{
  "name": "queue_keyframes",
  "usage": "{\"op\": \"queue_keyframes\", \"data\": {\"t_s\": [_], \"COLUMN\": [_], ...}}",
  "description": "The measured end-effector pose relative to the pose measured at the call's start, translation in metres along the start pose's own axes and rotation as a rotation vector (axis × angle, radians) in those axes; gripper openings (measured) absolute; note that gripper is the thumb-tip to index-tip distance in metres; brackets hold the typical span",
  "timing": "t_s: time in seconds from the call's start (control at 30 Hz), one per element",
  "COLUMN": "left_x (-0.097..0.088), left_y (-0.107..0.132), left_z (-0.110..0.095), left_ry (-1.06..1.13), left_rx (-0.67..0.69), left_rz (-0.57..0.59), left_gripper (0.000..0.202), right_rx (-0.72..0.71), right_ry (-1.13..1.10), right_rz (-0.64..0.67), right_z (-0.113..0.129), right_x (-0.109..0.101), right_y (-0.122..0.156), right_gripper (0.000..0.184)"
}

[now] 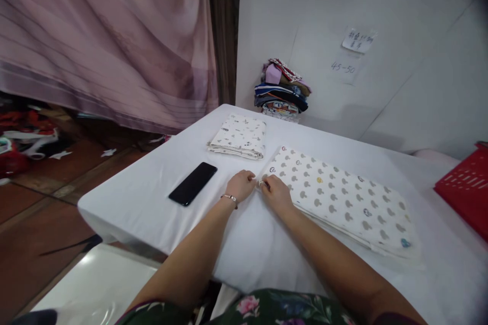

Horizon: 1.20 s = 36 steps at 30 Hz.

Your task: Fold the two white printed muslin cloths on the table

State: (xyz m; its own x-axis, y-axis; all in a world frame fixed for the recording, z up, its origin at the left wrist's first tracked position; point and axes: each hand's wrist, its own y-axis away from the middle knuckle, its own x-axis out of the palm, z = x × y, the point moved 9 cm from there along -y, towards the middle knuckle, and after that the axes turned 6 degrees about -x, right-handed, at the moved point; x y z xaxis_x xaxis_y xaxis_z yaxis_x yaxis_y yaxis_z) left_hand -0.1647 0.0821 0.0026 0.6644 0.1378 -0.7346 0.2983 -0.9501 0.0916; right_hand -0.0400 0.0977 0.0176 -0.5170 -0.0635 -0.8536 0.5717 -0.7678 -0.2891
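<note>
Beyond the dark green flowered garment at the bottom edge, two bare forearms reach up to the middle of the frame. The right hand has thumb and fingers pinched on the near left corner of the mouse-print cloth, which stretches away from it toward the lower right of the frame. The left hand, with a metal bracelet at its wrist, is half curled just beside that corner; whether its fingertips grip any fabric, I cannot tell.

The mouse-print cloth is a long, flat rectangle of soft white fabric, folded in layers, with rows of grey mouse heads and a few coloured ones. Left of the hands lies a phone, glossy, black and slim. Farther up, near the centre, sits a smaller folded cloth, thick and squarish, cream with scattered small motifs.

All these rest on a table with a smooth white cover. At the right edge stands a red slotted plastic basket. Behind, a pile of folded clothes leans near a pale wall bearing handwritten paper notes; a pink curtain hangs at upper left over a reddish-brown tiled floor.
</note>
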Motion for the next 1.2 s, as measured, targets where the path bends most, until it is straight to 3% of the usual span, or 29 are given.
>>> {"op": "queue_keyframes", "data": {"t_s": [0.17,0.3,0.43,0.6,0.77,1.0,1.2], "left_x": [0.005,0.007,0.007,0.025,0.029,0.028,0.030], "left_y": [0.007,0.010,0.006,0.000,0.005,0.001,-0.005], "left_z": [-0.009,-0.017,-0.013,0.006,0.006,0.007,0.012], "left_ry": [-0.227,-0.259,-0.072,0.387,0.725,0.722,0.648], "left_rx": [0.030,0.050,-0.005,-0.201,-0.318,-0.304,-0.293], "left_rz": [-0.016,-0.034,-0.009,0.151,0.225,0.236,0.191], "left_gripper": [0.024,0.015,0.007,0.005,0.020,0.037,0.033], "right_rx": [-0.011,-0.011,-0.015,-0.017,-0.022,0.028,-0.052], "right_ry": [-0.049,-0.075,-0.105,-0.087,-0.051,-0.179,-0.262], "right_rz": [-0.040,-0.063,-0.094,-0.106,-0.083,-0.012,0.020], "right_z": [0.003,0.002,0.002,0.002,0.004,-0.001,-0.001], "right_x": [-0.004,-0.007,-0.009,-0.008,-0.003,-0.004,-0.021], "right_y": [0.000,0.001,0.002,0.003,0.003,0.000,0.014], "right_gripper": [0.014,0.013,0.012,0.011,0.009,0.005,0.042]}}
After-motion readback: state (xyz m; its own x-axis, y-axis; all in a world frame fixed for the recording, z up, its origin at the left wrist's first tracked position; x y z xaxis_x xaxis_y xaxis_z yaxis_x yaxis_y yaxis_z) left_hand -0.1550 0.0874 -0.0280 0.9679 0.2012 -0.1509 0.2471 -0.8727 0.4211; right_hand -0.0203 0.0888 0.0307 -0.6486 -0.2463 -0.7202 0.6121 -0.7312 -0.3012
